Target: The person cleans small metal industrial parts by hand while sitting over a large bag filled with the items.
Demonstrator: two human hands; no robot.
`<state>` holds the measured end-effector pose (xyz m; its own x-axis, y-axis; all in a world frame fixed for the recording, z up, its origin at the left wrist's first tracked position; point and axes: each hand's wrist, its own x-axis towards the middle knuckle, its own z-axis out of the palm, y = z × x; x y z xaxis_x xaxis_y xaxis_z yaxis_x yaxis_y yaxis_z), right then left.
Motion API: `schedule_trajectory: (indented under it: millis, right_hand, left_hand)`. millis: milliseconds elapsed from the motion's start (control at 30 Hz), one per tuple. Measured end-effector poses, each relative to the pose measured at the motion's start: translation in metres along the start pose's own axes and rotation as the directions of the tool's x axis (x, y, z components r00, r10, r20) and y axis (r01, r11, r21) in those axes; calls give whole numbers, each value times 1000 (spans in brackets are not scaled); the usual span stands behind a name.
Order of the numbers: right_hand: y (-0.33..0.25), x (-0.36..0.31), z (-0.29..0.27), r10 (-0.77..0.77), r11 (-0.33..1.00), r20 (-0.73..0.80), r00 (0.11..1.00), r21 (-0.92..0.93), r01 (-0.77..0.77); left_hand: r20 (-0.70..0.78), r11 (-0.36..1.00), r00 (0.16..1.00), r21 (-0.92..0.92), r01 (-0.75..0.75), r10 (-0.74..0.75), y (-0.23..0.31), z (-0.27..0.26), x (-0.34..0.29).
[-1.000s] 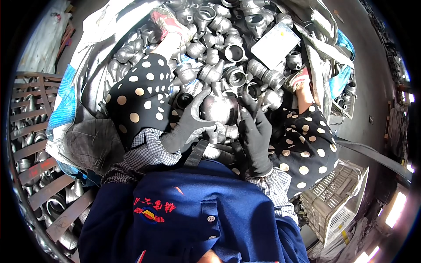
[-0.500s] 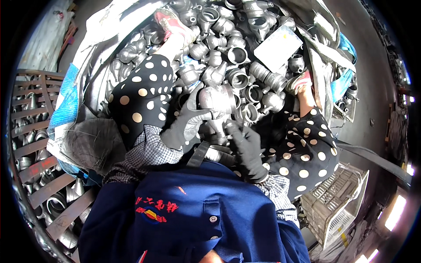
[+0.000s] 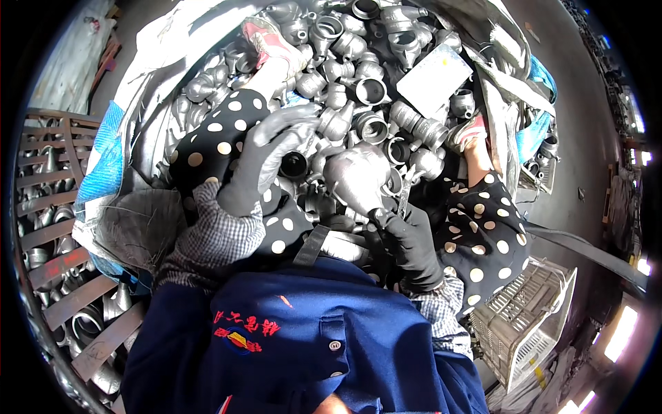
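Right hand (image 3: pixel 412 243) fingers grip metal fitting (image 3: pixel 358 178); left hand (image 3: pixel 265 155) reaches forward.

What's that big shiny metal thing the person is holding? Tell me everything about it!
The big metal fitting is a rounded, bulging pipe piece of dull silver-grey cast metal, shiny where light hits it. It narrows toward its lower end, where the gloved right hand grips it. It is held tilted above the person's lap, in front of a heap of similar fittings. The gloved left hand is close beside it, reaching toward a smaller fitting with a dark round opening.
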<state>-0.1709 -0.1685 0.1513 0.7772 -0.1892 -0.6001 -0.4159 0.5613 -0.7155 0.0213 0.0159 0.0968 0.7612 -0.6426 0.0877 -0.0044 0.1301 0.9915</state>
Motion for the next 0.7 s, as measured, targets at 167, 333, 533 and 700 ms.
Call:
schedule_trajectory:
  millis: [167,333,533,700]
  right_hand:
    - [-6,-3,-21,38,975,140,989,-221,-6]
    - [-24,8,-26,114,934,179,977,-354,-44]
    - [-28,23,-29,23,973,56,998,-232,-9]
    - [-5,42,-34,-265,949,-47,963,-189,251]
  left_hand:
    - [449,958,863,257,125,-232,13,13,37]
    - [716,949,628,170,266,-305,-6,21,18]
    - [647,790,651,-120,601,-397,-22,29,-5]
    - [264,623,809,-528,577,-526,-45,35,-13]
